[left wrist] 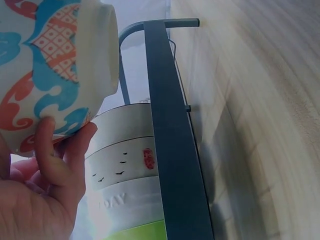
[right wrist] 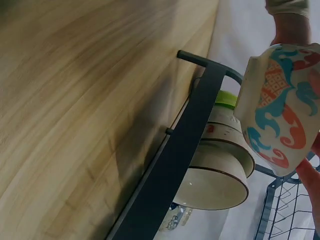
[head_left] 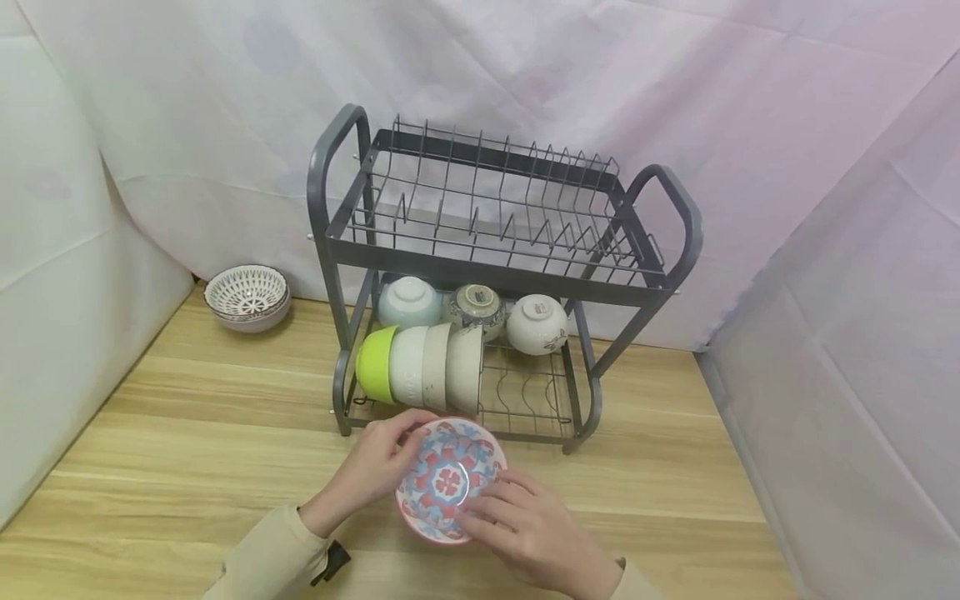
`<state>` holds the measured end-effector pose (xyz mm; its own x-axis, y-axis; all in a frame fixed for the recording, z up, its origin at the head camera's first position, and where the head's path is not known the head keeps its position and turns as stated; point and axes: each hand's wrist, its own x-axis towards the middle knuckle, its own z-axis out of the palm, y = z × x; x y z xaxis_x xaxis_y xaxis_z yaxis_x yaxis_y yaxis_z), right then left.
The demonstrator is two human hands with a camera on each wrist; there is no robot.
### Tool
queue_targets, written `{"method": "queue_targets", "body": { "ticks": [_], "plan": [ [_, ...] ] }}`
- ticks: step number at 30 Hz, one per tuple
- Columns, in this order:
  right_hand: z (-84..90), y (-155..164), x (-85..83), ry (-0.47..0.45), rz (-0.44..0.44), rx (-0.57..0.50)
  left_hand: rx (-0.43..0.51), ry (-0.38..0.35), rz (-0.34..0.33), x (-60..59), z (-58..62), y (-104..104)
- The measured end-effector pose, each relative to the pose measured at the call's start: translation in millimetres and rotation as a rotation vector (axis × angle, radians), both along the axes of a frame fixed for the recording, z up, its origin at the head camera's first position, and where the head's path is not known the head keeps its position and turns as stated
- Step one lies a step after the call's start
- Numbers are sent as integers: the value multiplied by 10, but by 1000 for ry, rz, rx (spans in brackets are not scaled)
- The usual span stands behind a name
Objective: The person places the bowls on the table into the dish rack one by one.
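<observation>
Both of my hands hold the patterned bowl [head_left: 448, 481] low in the middle of the head view, just in front of the rack: my left hand [head_left: 375, 467] curls its fingers round the rim on the left side, and my right hand [head_left: 525, 521] has its fingers bent over the lower right edge, so the bowl is gripped from two sides and tipped with its red and blue inside facing up toward me. From the left wrist view the fingers [left wrist: 60, 155] press the bowl's outer wall, its foot pointing at the rack's dark front bar [left wrist: 172, 150]. Just beyond, on the lower shelf of the grey dish rack [head_left: 330, 250], a row of bowls stands on edge, a green bowl [head_left: 372, 363] at the left and the cream bowls [head_left: 438, 367] nested against it; behind them sit three more bowls upside down. To my eye I am midway through carrying this bowl toward the lower shelf, and the next move calls for lifting it over the front bar and turning it on edge beside the row without knocking the cream ones. Upper shelf wires stand bare above, and a stack of patterned bowls [head_left: 247, 296] rests on the wooden table [head_left: 187, 433] at the far left, against the white cloth
</observation>
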<state>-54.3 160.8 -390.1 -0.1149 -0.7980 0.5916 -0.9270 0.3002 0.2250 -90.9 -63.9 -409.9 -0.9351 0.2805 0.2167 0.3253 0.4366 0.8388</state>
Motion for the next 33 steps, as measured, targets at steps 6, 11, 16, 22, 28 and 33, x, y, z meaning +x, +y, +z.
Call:
{"method": "queue_targets", "body": {
  "ticks": [6,11,16,22,28,33],
  "plan": [
    [49,-14,5,86,-8,36,4,-33,-14,2,27,-8],
    [91,-35,4,145,17,11,21,-51,-11,2,57,-16],
    [117,-53,12,170,61,-29,52,-81,-49,4,96,-39],
    [170,-49,-17,197,117,-101,137,-67,-99,-2,178,-85],
    [184,7,3,30,67,-268,93,156,56,-83,235,-246],
    [21,116,-33,-222,1,-564,-69,373,340,-222,221,-489]
  ]
}}
